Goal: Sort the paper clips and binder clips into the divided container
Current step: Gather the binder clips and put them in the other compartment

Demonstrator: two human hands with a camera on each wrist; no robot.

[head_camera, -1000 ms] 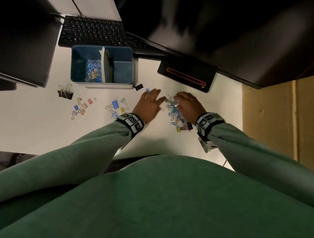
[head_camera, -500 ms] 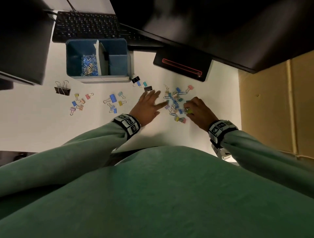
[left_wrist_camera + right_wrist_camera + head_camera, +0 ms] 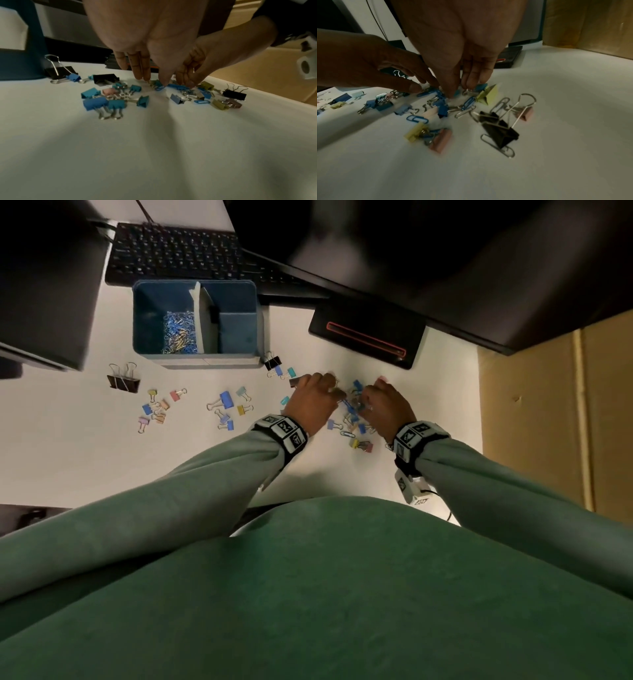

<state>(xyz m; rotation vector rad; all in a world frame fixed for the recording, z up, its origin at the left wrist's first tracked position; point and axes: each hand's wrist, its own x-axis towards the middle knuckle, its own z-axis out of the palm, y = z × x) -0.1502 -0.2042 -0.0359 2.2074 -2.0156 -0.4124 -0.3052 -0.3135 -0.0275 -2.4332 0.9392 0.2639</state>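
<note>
A blue divided container (image 3: pixel 154 302) stands at the back left. Its left compartment holds paper clips (image 3: pixel 178 332); the right compartment looks bare. A mixed pile of clips (image 3: pixel 352 419) lies on the white table between my hands. My left hand (image 3: pixel 334 388) reaches down into the pile with fairly straight fingers. In the left wrist view the left hand (image 3: pixel 152 79) has its thumb tip on a blue paper clip (image 3: pixel 159 87). My right hand (image 3: pixel 370 392) comes in from the other side. In the right wrist view the right hand (image 3: pixel 458 89) presses its fingertips among teal and blue clips.
Loose binder clips (image 3: pixel 227 405) and another group of binder clips (image 3: pixel 154 409) lie left of my hands, with a large black binder clip (image 3: pixel 123 381) further left. A keyboard (image 3: pixel 178 251) and a black device (image 3: pixel 366 337) sit behind. Cardboard (image 3: pixel 548 405) borders the table's right edge.
My left hand has drawn its spread fingers together and moved right onto the pile. My right hand has moved forward from the pile's near end to meet it.
</note>
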